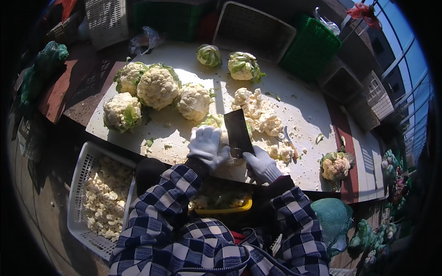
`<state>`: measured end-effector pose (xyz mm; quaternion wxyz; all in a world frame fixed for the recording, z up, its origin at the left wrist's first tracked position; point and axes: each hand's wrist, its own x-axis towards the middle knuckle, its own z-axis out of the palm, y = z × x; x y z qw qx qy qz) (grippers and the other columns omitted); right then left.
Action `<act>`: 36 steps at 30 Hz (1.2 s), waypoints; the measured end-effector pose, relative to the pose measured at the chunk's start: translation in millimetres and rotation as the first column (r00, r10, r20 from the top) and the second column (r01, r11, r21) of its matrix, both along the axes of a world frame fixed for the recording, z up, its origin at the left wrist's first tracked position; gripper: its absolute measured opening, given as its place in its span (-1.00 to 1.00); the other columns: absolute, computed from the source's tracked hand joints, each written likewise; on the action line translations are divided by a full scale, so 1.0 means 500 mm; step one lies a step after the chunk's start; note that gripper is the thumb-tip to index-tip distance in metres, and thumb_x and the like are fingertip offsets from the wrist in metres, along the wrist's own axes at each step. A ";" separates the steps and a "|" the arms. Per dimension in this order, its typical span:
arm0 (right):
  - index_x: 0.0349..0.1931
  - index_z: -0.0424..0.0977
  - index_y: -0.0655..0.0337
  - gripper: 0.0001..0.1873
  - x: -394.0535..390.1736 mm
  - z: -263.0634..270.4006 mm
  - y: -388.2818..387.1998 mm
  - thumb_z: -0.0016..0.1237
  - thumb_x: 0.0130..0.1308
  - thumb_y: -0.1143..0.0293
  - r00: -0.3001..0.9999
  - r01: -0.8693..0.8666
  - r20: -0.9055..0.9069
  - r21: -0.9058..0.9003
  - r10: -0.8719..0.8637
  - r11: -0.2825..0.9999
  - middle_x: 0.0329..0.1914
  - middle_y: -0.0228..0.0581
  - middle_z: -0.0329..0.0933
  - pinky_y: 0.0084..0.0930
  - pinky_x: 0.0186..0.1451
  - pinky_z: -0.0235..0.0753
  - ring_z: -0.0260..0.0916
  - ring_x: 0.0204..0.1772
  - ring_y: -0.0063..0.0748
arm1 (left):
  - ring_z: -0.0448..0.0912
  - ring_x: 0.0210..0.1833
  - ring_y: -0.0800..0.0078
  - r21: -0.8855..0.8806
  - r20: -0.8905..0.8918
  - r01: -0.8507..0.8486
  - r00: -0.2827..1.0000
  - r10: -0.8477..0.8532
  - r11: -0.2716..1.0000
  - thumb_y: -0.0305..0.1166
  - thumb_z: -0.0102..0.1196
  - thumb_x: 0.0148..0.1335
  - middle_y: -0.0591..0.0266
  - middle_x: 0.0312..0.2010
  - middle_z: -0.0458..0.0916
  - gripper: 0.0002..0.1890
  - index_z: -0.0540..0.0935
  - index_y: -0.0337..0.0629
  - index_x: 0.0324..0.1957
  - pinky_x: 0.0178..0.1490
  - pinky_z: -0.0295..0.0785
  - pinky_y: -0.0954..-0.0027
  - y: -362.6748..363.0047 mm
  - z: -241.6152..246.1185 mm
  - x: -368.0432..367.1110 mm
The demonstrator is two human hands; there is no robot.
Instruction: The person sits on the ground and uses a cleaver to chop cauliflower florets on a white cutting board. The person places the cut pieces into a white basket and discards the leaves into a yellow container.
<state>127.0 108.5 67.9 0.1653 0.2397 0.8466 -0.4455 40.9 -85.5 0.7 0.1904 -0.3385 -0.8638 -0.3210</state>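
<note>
My left hand [208,146], in a white knit glove, rests on a piece of cauliflower at the front of the white table [162,131]; most of that piece is hidden. Gripped in my gloved right hand [261,165] is a cleaver [238,132] with a broad dark blade, just right of the left hand. Cut florets [271,124] lie beyond and right of the blade. A small knife [290,141] with a wooden handle lies by them. Several whole cauliflower heads [158,87] stand at the left, and trimmed green-leaved heads [241,66] at the back.
A white plastic crate [77,200] of florets stands below the table at the left. A yellow-rimmed container [247,204] sits under the front edge. A discoloured cauliflower [335,166] lies at the right. Behind are a green crate [309,48] and a grey tub [253,31]. Net bags [332,220] lie lower right.
</note>
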 end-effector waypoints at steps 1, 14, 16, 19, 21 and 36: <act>-0.08 0.31 0.33 -0.64 -0.006 0.001 0.013 -0.08 0.43 0.16 0.999 0.051 0.020 -0.034 -0.050 0.998 -0.54 -0.20 0.40 -0.29 -0.61 0.54 0.43 -0.62 -0.34 | 0.37 0.19 -0.08 0.033 -0.006 -0.028 1.000 0.028 0.999 -0.11 0.24 0.09 -0.06 0.08 0.43 -0.41 0.46 -0.18 0.12 0.25 0.35 -0.02 -0.013 -0.010 -0.010; 0.03 0.36 0.31 -0.64 0.018 0.003 -0.022 0.04 0.36 0.29 0.924 0.077 -0.351 -0.214 -0.150 0.974 -0.43 -0.12 0.56 -0.34 -0.48 0.54 0.52 -0.55 -0.34 | 0.35 0.26 -0.13 -0.085 0.482 -0.299 0.823 0.302 0.950 -0.01 0.28 0.19 -0.26 0.25 0.26 -0.10 0.18 -0.34 0.39 0.34 0.34 0.07 -0.085 0.002 0.032; -0.02 0.40 0.29 -0.68 0.005 -0.008 -0.072 0.03 0.34 0.29 0.850 -0.070 -0.501 0.196 0.161 0.978 -0.35 0.11 0.60 -0.10 -0.25 0.56 0.60 -0.33 0.09 | 0.32 0.32 -0.16 -0.098 0.617 -0.290 0.733 0.287 0.952 -0.01 0.35 0.11 -0.31 0.33 0.15 0.05 0.03 -0.32 0.45 0.39 0.32 0.09 -0.083 -0.007 0.044; -0.09 0.45 0.27 -0.74 -0.008 -0.002 -0.116 0.04 0.33 0.31 0.774 -0.079 -0.585 0.291 0.242 0.953 -0.36 0.16 0.59 -0.05 -0.23 0.55 0.59 -0.28 0.21 | 0.32 0.32 -0.18 0.030 0.584 -0.318 0.775 0.242 0.948 -0.07 0.34 0.12 -0.30 0.32 0.16 0.01 0.05 -0.34 0.44 0.38 0.33 0.10 -0.082 -0.026 0.031; -0.09 0.44 0.28 -0.73 -0.020 0.007 -0.136 0.06 0.32 0.31 0.714 -0.052 -0.683 0.165 0.152 0.985 -0.37 0.17 0.58 -0.05 -0.24 0.55 0.58 -0.29 0.23 | 0.32 0.32 -0.18 0.033 0.587 -0.329 0.770 0.248 0.944 -0.14 0.35 0.12 -0.29 0.32 0.16 -0.01 0.06 -0.35 0.44 0.37 0.34 0.10 -0.084 -0.036 0.023; 0.02 0.41 0.36 -0.50 -0.094 -0.126 -0.100 -0.10 0.32 0.06 0.981 -0.193 0.029 0.245 0.192 0.950 -0.12 0.26 0.60 -0.02 0.13 0.49 0.56 0.01 0.26 | 0.48 0.09 -0.05 -0.054 0.265 -0.151 0.951 0.160 0.987 -0.18 0.30 0.10 -0.02 0.07 0.47 -0.50 0.60 -0.06 0.11 0.20 0.41 0.05 -0.108 0.042 -0.028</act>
